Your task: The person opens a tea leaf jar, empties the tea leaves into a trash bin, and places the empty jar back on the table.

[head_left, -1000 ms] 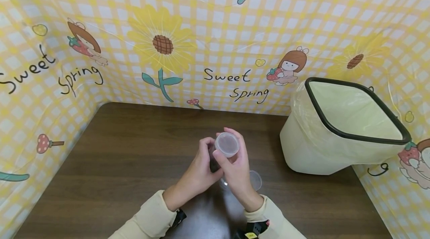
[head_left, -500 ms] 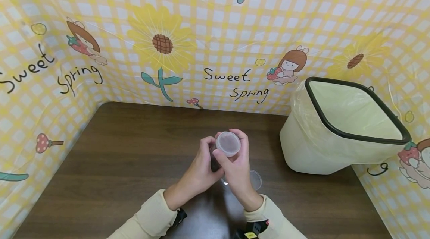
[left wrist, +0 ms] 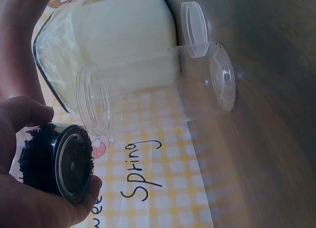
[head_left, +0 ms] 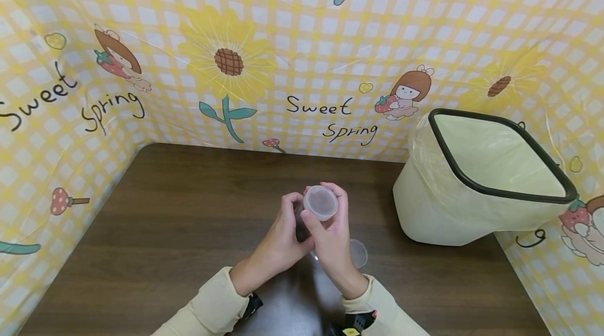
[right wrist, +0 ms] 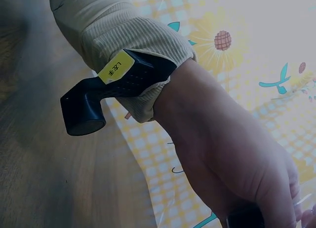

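In the head view, both hands meet around a small round jar with a translucent white lid [head_left: 321, 203] facing up. My right hand [head_left: 332, 241] curls its thumb and fingers around the lid's rim. Lower down, my left hand [head_left: 276, 244] grips the body. The left wrist view shows this dark jar [left wrist: 59, 161] from beneath, with ragged black bits along its edges, held between left thumb and fingers. Below the hands a tall clear plastic jar [left wrist: 143, 90] stands uncapped on the table, mostly hidden by them in the head view. A clear round lid [head_left: 358, 253] lies beside it.
A white bin [head_left: 439, 210] with a black rim and a pale liner stands at the right of the brown wooden table [head_left: 198, 205]. A yellow checked cloth [head_left: 306, 53] hangs behind and along both sides.
The right hand's fingers shift slightly around the lid's rim, and the lid moves a touch to the right. The left hand and the things on the table keep their places.
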`<action>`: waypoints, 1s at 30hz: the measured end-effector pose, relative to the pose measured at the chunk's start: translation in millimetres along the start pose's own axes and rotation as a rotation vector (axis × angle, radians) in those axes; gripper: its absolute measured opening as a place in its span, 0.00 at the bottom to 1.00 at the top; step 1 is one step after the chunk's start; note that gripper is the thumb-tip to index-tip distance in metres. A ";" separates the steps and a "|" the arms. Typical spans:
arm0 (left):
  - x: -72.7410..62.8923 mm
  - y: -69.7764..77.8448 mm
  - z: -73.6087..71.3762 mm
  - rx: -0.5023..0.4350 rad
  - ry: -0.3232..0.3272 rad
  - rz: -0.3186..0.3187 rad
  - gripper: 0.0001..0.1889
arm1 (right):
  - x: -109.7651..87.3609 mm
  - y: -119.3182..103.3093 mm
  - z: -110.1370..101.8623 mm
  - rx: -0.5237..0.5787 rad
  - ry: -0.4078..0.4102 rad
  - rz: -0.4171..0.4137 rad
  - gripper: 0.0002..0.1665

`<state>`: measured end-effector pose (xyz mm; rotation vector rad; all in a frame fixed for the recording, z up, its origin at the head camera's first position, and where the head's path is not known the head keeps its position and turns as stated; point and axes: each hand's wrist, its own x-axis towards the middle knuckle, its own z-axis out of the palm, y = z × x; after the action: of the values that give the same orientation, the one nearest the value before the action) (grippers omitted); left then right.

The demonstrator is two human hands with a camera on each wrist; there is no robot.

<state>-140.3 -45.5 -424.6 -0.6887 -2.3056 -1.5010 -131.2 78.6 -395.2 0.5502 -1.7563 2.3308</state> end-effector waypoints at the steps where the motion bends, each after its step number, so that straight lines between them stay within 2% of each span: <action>1: -0.1 0.0 0.0 0.000 0.000 0.000 0.40 | -0.2 0.1 0.0 -0.003 -0.001 0.001 0.42; 12: -0.2 -0.5 -0.3 -0.002 0.003 0.006 0.40 | -0.6 -0.6 -1.6 -0.030 -0.023 -0.004 0.38; 23: -0.5 1.2 -1.2 0.007 -0.012 -0.006 0.40 | -2.4 -1.3 1.8 0.027 0.023 0.018 0.44; 30: 0.0 1.1 -0.1 0.005 0.002 -0.002 0.40 | -2.4 1.2 4.0 0.064 0.053 -0.007 0.37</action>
<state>-139.7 -45.2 -423.7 -0.6839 -2.3081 -1.4956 -128.7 74.7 -396.2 0.4988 -1.6595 2.3813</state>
